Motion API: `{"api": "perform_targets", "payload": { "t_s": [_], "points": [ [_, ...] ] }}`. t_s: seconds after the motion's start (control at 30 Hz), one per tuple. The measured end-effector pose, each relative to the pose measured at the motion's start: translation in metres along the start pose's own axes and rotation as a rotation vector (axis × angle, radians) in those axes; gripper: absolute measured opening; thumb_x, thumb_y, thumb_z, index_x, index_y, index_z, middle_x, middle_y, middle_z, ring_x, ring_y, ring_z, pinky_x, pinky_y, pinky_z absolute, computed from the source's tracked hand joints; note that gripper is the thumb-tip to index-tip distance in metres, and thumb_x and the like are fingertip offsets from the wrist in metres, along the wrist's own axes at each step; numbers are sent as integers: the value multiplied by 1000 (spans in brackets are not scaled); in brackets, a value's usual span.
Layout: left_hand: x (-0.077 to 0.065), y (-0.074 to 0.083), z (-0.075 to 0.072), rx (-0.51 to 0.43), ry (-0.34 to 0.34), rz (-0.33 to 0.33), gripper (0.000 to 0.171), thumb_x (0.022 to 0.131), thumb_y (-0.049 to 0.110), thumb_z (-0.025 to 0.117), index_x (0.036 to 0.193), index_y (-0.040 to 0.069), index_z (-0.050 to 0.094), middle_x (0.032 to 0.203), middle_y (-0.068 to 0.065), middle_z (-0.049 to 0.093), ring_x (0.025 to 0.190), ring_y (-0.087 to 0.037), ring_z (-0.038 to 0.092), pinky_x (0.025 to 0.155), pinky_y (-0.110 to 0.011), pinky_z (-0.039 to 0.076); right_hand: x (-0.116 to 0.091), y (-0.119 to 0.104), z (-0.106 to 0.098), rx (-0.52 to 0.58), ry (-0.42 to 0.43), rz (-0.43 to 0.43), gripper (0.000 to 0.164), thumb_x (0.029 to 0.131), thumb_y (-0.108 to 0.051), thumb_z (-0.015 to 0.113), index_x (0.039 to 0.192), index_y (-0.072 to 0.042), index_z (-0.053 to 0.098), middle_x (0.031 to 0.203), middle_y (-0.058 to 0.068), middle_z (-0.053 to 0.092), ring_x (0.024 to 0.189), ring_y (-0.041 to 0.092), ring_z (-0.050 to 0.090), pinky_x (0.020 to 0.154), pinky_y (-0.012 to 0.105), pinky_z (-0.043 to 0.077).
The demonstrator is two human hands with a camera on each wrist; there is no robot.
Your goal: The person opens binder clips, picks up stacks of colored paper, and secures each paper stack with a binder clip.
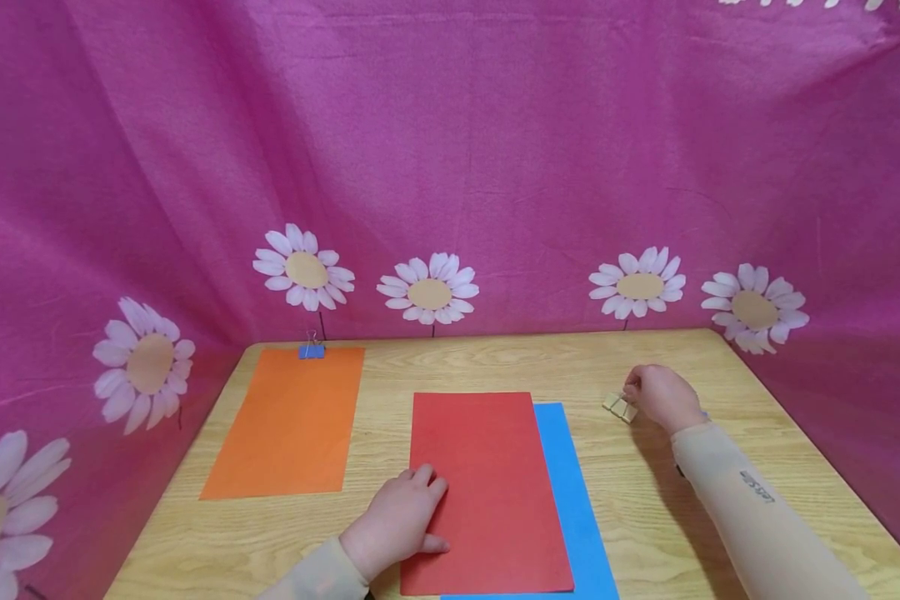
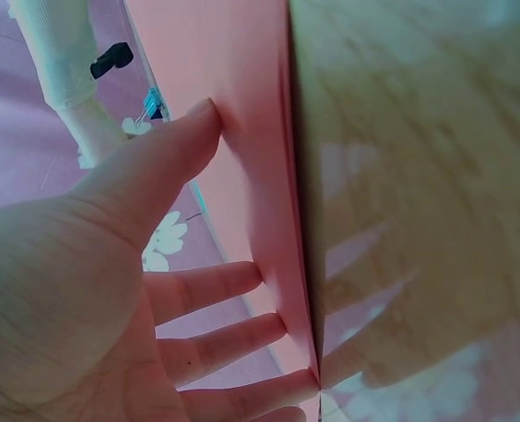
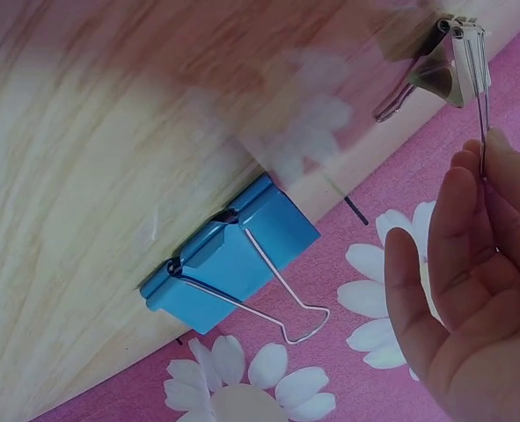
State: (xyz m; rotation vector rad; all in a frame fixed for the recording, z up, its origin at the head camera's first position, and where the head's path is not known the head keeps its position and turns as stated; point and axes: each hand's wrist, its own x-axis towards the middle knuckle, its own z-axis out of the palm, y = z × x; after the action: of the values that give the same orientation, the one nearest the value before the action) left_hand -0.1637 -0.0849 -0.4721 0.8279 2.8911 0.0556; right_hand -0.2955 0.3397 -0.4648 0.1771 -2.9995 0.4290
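My left hand (image 1: 399,518) rests with straight, spread fingers on the left side of a red sheet (image 1: 487,492). In the left wrist view, the thumb and fingertips touch the red sheet (image 2: 233,53) near its edge. A blue sheet (image 1: 570,492) shows from under the red one along the right and bottom. My right hand (image 1: 663,396) pinches a wire handle of a pale yellow binder clip (image 1: 619,407) at the table's right side. In the right wrist view, thumb and finger grip the yellow clip's (image 3: 465,66) handle, and a blue binder clip (image 3: 233,255) stands close by.
On the left lies an orange sheet (image 1: 285,425) with a blue binder clip (image 1: 312,352) on its top edge. The wooden table (image 1: 480,362) meets a magenta cloth (image 1: 450,167) with daisies at the back and both sides.
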Motion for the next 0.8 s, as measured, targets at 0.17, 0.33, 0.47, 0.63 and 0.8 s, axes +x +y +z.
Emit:
{"api": "perform_targets", "payload": {
  "t_s": [0.17, 0.33, 0.47, 0.63, 0.8],
  "points": [
    [1, 0, 0, -5, -6, -3, 68, 74, 56, 88, 121, 13, 65, 111, -5, 59, 88, -20, 56, 81, -35, 56, -2, 0, 0, 19, -9, 18, 11, 98, -11, 68, 99, 0, 70, 92, 14, 72, 84, 30, 66, 80, 54, 55],
    [2, -1, 1, -10, -12, -2, 69, 74, 57, 88, 122, 13, 65, 111, -5, 60, 88, -19, 57, 81, -35, 56, -8, -7, 0, 60, 11, 38, 11, 98, -12, 70, 99, -1, 69, 91, 12, 70, 80, 27, 62, 78, 51, 55],
    [2, -2, 2, -7, -14, -5, 69, 74, 57, 88, 122, 14, 66, 112, -5, 60, 89, -20, 57, 82, -35, 56, -13, -13, 3, 72, 62, 14, 10, 97, -11, 71, 99, -1, 70, 91, 13, 70, 81, 27, 63, 81, 53, 56],
    [2, -2, 4, -2, 4, 1, 67, 73, 56, 89, 120, 13, 65, 111, -5, 59, 88, -20, 57, 81, -34, 55, -20, -20, 4, 48, 130, -26, 8, 95, -10, 74, 95, -2, 73, 91, 13, 68, 80, 27, 64, 81, 53, 57],
    [1, -1, 4, 12, 30, 11, 65, 73, 55, 90, 116, 13, 65, 108, -4, 58, 85, -19, 56, 79, -34, 55, -26, -26, 4, 6, 184, -83, 7, 91, -11, 78, 90, -4, 76, 90, 12, 63, 77, 28, 64, 77, 53, 57]
  ]
}}
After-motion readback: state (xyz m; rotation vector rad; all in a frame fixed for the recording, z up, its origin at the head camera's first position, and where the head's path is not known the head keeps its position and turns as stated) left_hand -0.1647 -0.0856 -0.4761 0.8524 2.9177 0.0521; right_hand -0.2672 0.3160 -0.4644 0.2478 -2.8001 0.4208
